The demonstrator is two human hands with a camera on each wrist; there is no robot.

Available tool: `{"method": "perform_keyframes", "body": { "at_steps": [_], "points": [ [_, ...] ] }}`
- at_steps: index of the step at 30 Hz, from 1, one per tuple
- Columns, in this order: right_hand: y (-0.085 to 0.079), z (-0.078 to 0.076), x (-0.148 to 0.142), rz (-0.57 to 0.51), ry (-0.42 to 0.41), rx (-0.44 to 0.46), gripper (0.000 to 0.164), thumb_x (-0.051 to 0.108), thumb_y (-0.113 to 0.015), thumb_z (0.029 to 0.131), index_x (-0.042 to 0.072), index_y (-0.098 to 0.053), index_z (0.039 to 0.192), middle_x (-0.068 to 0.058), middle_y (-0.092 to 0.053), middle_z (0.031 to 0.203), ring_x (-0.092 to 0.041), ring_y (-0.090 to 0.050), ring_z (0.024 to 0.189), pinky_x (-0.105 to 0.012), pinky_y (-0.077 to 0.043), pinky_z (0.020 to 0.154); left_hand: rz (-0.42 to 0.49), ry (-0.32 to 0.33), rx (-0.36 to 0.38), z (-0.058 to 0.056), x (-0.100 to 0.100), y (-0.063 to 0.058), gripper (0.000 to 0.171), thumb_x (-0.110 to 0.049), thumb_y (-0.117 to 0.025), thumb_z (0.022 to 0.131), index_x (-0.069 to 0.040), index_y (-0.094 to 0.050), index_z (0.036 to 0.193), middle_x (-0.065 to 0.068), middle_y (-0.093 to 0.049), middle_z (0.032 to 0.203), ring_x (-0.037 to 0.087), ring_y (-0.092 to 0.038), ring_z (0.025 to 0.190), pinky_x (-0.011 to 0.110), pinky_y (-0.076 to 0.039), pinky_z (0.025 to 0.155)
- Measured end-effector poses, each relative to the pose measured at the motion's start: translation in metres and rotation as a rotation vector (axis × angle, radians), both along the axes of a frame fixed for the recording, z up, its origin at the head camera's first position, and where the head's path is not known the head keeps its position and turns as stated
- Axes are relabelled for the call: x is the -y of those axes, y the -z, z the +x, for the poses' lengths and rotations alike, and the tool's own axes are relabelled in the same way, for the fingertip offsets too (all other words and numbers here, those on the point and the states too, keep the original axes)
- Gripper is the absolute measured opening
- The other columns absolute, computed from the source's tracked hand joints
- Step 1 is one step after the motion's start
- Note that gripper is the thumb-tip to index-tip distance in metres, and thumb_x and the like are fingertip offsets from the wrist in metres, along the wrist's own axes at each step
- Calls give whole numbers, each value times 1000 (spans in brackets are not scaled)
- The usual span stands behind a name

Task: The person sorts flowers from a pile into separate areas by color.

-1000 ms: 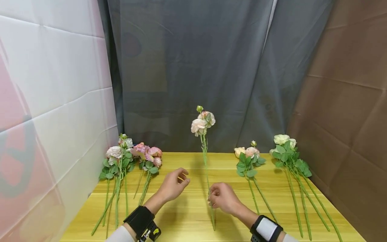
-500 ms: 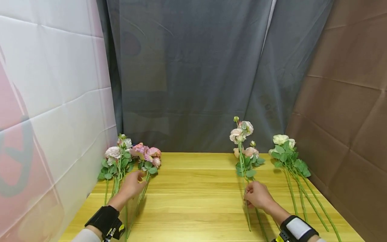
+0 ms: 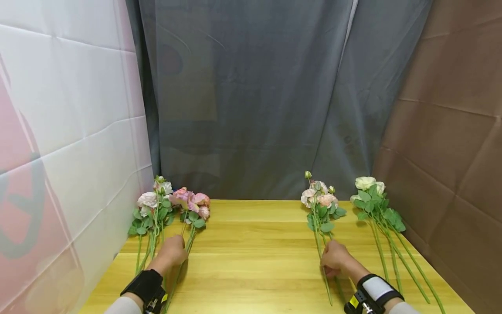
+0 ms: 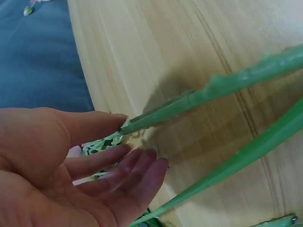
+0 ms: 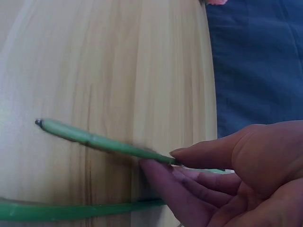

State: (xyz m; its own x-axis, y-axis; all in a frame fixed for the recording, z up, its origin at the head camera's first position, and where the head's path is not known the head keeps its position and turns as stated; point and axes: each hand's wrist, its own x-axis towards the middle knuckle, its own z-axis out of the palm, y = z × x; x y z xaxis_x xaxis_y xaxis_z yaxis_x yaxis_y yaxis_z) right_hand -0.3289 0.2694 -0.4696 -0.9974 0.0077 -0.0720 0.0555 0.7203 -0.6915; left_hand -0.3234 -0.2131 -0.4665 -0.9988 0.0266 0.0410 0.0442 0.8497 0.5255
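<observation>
My right hand [image 3: 334,257] pinches the green stem of a pale pink flower [image 3: 308,197] between thumb and fingers, low over the table. Its blooms overlap the peach and pink flowers [image 3: 327,200] lying there. In the right wrist view the stem's cut end [image 5: 61,128] sticks out past the fingertips, with another stem [image 5: 57,211] nearby. My left hand [image 3: 172,250] is low among the stems of the dark pink peonies [image 3: 198,201]. In the left wrist view its thumb tip is at a stem [image 4: 189,101], the fingers rather straight, and a gap shows between thumb and index finger.
White-pink flowers [image 3: 148,199] lie at the far left of the wooden table [image 3: 251,261]. Several cream roses [image 3: 365,183] lie at the far right, stems toward the front. A grey curtain [image 3: 251,109] hangs behind, with fabric walls at both sides.
My right hand has carried the pale pink flower from the middle to the right and lowered it onto the flowers there. My left hand has moved left and down to the dark pink peonies' stems.
</observation>
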Motion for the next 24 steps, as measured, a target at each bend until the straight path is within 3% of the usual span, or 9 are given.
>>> {"method": "perform_keyframes", "body": {
  "at_steps": [2,5,11,18,21,24],
  "points": [
    [1,1,0,16,0,-8,15,-13,-62,78,-2,-59,67,-15,-57,60,-22,-59,49,-34,-58,45,9,10,-7,0,-2,2,44,15,-53,76,-17,-24,70,-2,-14,69,14,-12,63,32,-15,61],
    [1,2,1,56,-6,-37,25,-12,-60,78,4,-55,59,-8,-51,53,-21,-57,45,-34,-56,42,17,26,-15,-1,-3,1,48,17,-51,77,-20,-21,67,-5,-10,66,12,-9,61,30,-14,59],
    [2,1,2,76,-6,-42,18,-12,-62,77,-1,-60,63,-12,-58,53,-20,-59,43,-33,-55,41,88,9,55,-1,-3,-5,52,13,-55,84,-21,-23,62,-7,-15,56,9,-23,45,23,-24,47],
    [8,-2,2,105,-15,-61,16,-13,-61,76,0,-60,66,-14,-60,57,-21,-61,46,-32,-56,41,165,-28,141,1,0,-3,54,9,-62,89,-20,-26,61,-5,-21,55,11,-39,41,22,-36,46],
    [11,-5,3,151,-32,-106,20,-15,-58,74,2,-58,62,-11,-58,53,-19,-60,42,-30,-54,39,175,-37,150,2,1,-2,55,8,-63,90,-20,-28,59,-5,-21,54,11,-40,40,22,-40,45],
    [13,-6,3,228,-48,-180,24,-15,-53,73,4,-53,59,-7,-54,48,-17,-57,38,-28,-50,38,191,-40,154,2,1,-2,55,8,-63,90,-20,-28,58,-5,-20,56,10,-31,43,23,-41,46]
  ]
}}
